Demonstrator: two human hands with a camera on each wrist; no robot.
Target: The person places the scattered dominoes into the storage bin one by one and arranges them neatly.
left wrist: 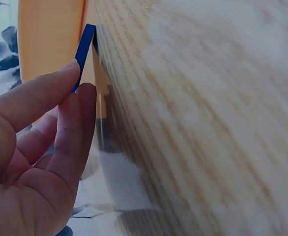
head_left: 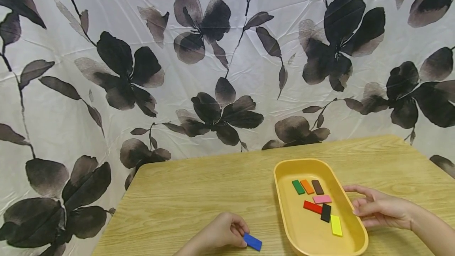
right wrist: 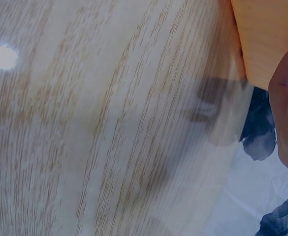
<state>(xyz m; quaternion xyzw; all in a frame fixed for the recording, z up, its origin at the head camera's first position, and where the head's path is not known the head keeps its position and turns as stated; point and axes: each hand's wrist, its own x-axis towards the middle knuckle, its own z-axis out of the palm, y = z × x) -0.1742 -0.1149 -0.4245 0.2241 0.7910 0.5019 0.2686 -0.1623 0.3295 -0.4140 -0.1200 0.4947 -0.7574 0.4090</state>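
In the head view my left hand pinches a flat blue tile between thumb and fingertips, low over the table left of the yellow tray. The left wrist view shows the same blue tile edge-on, held at its near end by the left hand. My right hand touches the outer right side of the tray, its fingers loosely bent. Only a sliver of the right hand shows in the right wrist view, beside the tray wall.
Inside the tray lie green, orange, brown, pink, red, black and yellow tiles. The red and black ones touch. Behind the wooden table hangs a floral cloth.
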